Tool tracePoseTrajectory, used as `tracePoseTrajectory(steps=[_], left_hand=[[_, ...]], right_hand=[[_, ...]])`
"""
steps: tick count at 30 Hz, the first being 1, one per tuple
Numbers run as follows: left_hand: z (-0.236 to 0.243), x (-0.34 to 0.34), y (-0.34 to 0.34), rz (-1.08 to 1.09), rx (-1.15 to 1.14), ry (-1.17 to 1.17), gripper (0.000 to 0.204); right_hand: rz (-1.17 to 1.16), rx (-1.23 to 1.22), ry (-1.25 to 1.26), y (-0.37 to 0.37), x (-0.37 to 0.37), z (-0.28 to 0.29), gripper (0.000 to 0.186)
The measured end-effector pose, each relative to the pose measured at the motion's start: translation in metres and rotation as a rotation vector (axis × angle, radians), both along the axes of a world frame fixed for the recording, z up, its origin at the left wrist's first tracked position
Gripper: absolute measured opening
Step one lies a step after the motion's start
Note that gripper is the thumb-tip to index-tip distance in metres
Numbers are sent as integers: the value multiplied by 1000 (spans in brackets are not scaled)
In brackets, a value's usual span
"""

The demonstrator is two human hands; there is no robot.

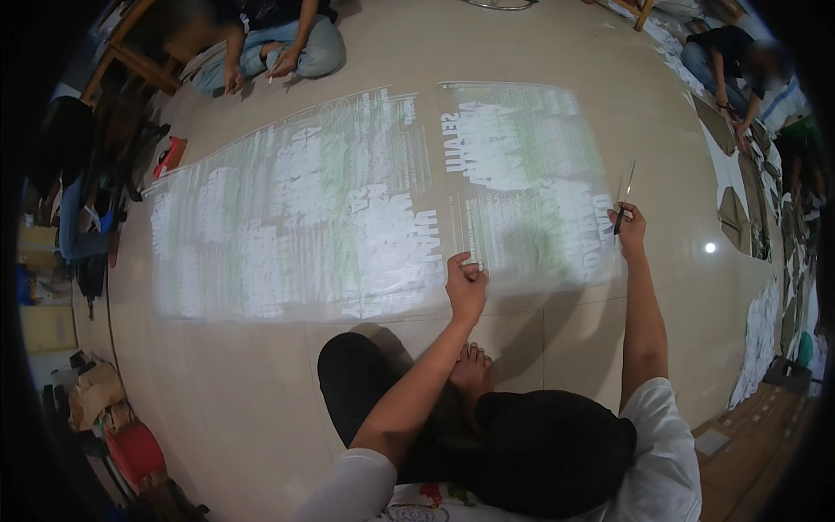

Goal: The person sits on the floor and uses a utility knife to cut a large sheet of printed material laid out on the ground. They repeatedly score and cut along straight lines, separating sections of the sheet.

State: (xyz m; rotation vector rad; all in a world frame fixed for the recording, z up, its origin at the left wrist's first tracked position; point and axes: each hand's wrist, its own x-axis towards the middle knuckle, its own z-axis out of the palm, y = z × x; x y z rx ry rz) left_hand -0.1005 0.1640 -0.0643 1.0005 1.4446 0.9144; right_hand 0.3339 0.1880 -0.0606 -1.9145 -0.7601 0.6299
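Two translucent printed plastic sheets lie side by side on the floor, the wide one (287,217) on the left and the narrower one (531,217) on the right, a narrow gap between their upper parts. My left hand (467,283) has its fingers curled and pinched at the lower left part of the narrower sheet. Beside that sheet's right edge, my right hand (631,228) grips black-handled scissors (620,219), their blades pointing away from me. My bent legs and bare foot (471,370) are below the sheets.
A seated co-worker (313,48) is at the top left; another (731,74) bends over cut pieces (735,191) at the right. A red object (170,157) lies left of the wide sheet. Bags and a red round item (135,452) sit at lower left, cardboard (731,444) at lower right.
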Motion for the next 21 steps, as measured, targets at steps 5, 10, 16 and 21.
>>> tracePoseTrajectory(steps=[5, 10, 16, 21], left_hand=[[2, -12, -7, 34, 59, 63, 45], [14, -30, -40, 203, 87, 115, 48], [-4, -77, -43, 589, -119, 203, 70], [-3, -101, -35, 789, -222, 114, 71]], right_hand=[[-92, -112, -439, -2, -16, 4, 41], [-170, 67, -505, -28, -86, 25, 43], [176, 152, -319, -77, -231, 26, 46], [492, 232, -457, -83, -312, 20, 62]])
